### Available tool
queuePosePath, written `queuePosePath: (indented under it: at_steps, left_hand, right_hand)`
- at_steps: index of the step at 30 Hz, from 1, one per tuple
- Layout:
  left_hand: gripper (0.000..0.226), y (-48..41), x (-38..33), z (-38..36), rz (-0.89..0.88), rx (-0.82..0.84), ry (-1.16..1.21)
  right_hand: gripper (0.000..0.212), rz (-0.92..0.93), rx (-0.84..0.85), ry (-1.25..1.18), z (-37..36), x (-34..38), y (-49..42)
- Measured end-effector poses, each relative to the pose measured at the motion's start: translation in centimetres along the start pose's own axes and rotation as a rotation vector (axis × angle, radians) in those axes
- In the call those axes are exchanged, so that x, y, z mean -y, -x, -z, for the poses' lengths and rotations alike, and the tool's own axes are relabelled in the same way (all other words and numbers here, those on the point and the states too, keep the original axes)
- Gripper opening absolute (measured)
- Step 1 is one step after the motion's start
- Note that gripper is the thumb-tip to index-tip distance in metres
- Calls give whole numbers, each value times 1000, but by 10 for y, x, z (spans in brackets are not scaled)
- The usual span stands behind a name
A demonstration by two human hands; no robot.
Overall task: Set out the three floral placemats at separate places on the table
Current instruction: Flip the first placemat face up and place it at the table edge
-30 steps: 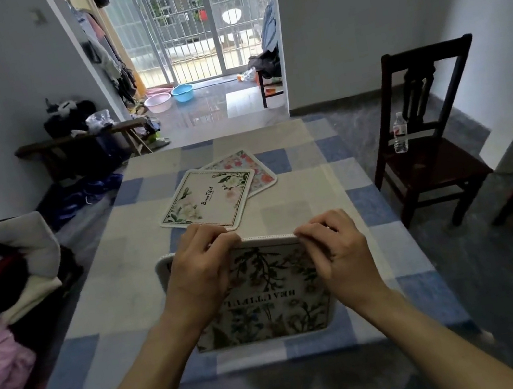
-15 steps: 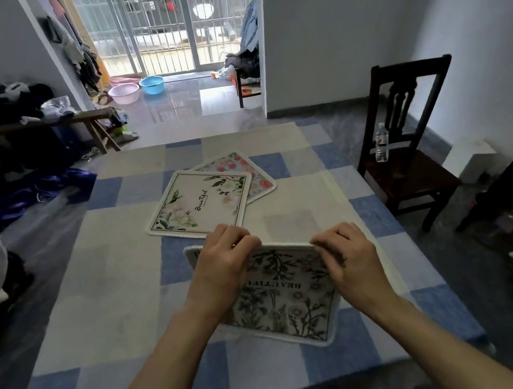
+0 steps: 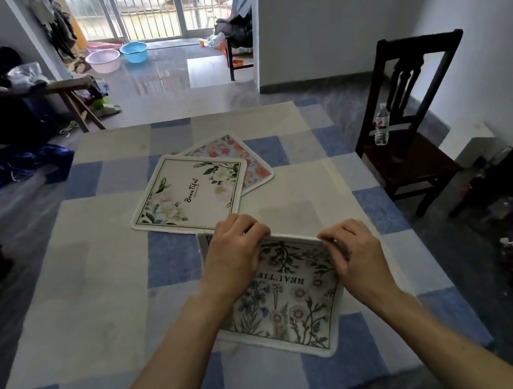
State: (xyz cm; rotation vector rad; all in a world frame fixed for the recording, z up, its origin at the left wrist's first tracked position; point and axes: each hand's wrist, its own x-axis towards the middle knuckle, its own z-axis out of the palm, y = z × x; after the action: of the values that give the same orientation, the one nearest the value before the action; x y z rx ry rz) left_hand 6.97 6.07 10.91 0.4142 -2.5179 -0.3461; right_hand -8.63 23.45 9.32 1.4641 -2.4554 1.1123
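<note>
- I see a bench under a blue, grey and cream checked cloth, viewed from above.
- My left hand and right hand both pinch the far edge of the near mat, fingers curled over its rim.
- That mat carries dark botanical flowers and upside-down lettering; it lies tilted near the bench's front right, its near corner flat on the cloth.
- The white mat, with pale flowers, sits at mid-bench, just beyond my left hand.
- The pink mat lies partly under the white mat, showing at its far right side.
- These two overlap; the near mat looks close to the white mat's near edge, contact unclear.
- A dark chair stands right of the bench with a bottle on its seat.
</note>
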Motion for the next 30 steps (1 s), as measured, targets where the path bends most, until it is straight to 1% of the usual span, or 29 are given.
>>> queuePosePath:
  at_steps: [8,13,19,23,30]
  left_hand:
    - [14,-31,17,-40,74,104,-55]
    - [12,-46,28,-73,143,158,-95]
    - [20,-47,44,-99,170,259,-154]
    - [25,-44,53,-109,206,260,-156]
    - [25,-34,66,-112,260,255,-127]
  right_hand:
    - [10,-54,99,-48,-27,-47,-29]
    - [13,-88,164,-53,-47,-79,-48]
    - [18,-13,273,37,-68,-102,-61]
    - [33,-47,308,27,-78,-110,-66]
    - [30,-59,314,1,-79,-112,-71]
